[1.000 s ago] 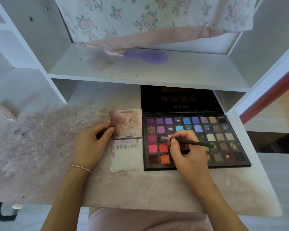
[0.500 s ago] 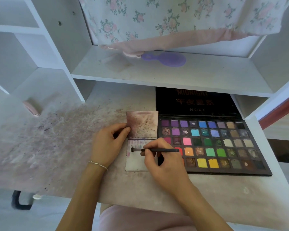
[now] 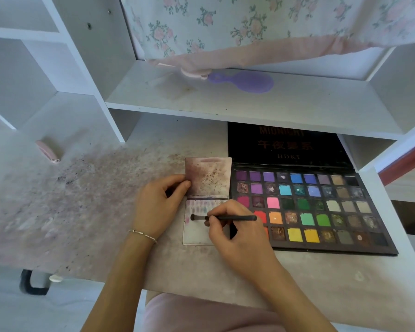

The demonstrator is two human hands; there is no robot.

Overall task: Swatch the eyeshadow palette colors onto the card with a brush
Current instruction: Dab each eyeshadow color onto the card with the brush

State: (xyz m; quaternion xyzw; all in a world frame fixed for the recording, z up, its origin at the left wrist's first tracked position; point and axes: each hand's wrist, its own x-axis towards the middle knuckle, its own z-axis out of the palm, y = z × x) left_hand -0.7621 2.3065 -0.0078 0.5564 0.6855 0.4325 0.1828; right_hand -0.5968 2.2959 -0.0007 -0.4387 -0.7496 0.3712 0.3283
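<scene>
- Head view: a second ago the right hand had the brush tip down in the pink pans of the palette; it has since swung left, and the tip now lies over the near half of the card, so the pickup looks done and a fresh stroke is probably being laid
- The right hand pinches the brush handle between thumb and curled fingers, handle pointing right over the palette's near-left pans
- The left hand has kept its place, thumb and fingers pinching the card's left edge at the fold to steady it
- The card sits on the stained counter, touching the palette's left side; its far half is mottled brown-pink with dark specks, its near half pale with a row of faint streaks along its far edge and a pink smudge left of the brush tip
- The palette lies open, lid raised behind it under the shelf, many pans visibly worn
</scene>
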